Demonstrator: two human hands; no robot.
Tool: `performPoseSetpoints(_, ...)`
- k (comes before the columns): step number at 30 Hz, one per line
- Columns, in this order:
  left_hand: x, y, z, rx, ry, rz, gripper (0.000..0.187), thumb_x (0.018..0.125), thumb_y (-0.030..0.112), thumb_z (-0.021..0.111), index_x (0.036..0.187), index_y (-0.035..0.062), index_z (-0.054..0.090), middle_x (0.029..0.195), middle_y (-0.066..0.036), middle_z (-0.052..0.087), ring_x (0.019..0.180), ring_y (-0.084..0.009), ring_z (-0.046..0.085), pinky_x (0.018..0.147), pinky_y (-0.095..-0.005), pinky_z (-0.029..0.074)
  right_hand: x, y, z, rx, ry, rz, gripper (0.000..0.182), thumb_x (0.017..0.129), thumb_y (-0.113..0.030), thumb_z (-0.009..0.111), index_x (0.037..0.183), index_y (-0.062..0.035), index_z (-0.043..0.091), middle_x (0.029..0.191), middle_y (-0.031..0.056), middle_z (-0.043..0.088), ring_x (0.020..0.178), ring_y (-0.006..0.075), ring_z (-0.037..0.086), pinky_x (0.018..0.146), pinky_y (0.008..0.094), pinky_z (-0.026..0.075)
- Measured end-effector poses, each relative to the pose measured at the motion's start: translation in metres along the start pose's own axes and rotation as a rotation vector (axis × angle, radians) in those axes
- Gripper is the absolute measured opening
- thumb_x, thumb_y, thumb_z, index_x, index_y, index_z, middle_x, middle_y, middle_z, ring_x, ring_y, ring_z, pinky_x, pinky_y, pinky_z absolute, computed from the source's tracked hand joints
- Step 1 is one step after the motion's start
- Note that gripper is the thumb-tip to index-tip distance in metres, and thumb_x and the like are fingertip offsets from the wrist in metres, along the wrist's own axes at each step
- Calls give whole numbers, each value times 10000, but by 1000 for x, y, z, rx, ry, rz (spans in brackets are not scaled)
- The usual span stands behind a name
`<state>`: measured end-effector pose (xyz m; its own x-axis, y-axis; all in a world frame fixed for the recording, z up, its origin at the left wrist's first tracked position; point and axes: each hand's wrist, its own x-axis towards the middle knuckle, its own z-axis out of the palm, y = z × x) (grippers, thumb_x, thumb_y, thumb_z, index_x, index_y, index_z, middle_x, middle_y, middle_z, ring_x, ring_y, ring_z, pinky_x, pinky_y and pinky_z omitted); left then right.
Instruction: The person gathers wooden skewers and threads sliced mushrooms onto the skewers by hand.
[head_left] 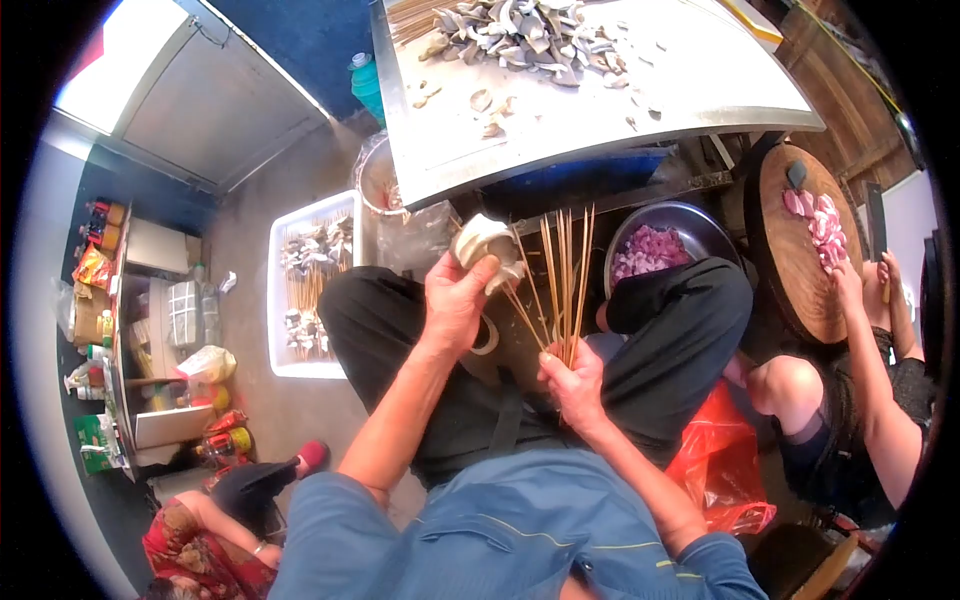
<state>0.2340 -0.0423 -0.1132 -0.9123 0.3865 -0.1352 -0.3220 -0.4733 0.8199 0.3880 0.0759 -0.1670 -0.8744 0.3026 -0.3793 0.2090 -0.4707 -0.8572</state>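
Pale, grey-edged mushroom pieces (484, 240) are pinched in my left hand (457, 300), raised over my lap. A fan of thin wooden skewers (566, 270) stands up from my right hand (574, 382), which is closed round their lower ends. One or two skewers slant toward the mushroom pieces; whether a tip pierces them is hard to tell. Ahead, a heap of similar mushroom pieces (530, 38) lies on the metal table (600, 130), beside a bundle of skewers (410, 18).
A white tray (283, 362) of filled skewers stands on the floor at left. A metal bowl (706, 232) holds chopped pink pieces. At right, a person's hands work with meat (828, 232) and a knife at a round board (785, 260). Another person (205, 540) sits lower left.
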Motion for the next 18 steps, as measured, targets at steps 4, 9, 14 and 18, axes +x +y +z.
performPoseSetpoints(4, 3, 9, -2, -30, 1, 80, 316, 907, 106, 606, 1197, 16, 517, 1118, -99, 615, 1040, -223, 605, 938, -389, 504, 7, -11, 2, -51, -15, -67, 106, 858, -119, 635, 892, -56, 557, 649, 5, 581, 502, 40, 449, 461, 189, 338)
performPoseSetpoints(9, 9, 15, -5, -139, 48, 173, 300, 929, 160, 596, 1181, 37, 488, 1090, -91, 603, 976, -171, 599, 847, -317, 508, 7, -10, 3, -53, -48, -33, 102, 867, -128, 629, 893, -54, 564, 659, -7, 586, 540, 47, 480, 495, 197, 368)
performPoseSetpoints(14, 14, 20, -10, -56, 148, 157, 187, 916, 104, 600, 1081, 34, 549, 1013, -68, 631, 906, -144, 616, 804, -275, 506, 8, -8, 3, -48, -50, -47, 133, 863, -132, 647, 912, -57, 549, 650, 16, 584, 474, 25, 412, 433, 176, 304)
performPoseSetpoints(18, 14, 21, -12, -7, 134, 100, 132, 883, 52, 614, 1010, 30, 587, 957, -57, 641, 844, -126, 618, 757, -253, 503, 6, -7, 2, -52, -48, -40, 123, 863, -125, 645, 909, -56, 554, 648, 14, 580, 470, 24, 407, 434, 175, 300)
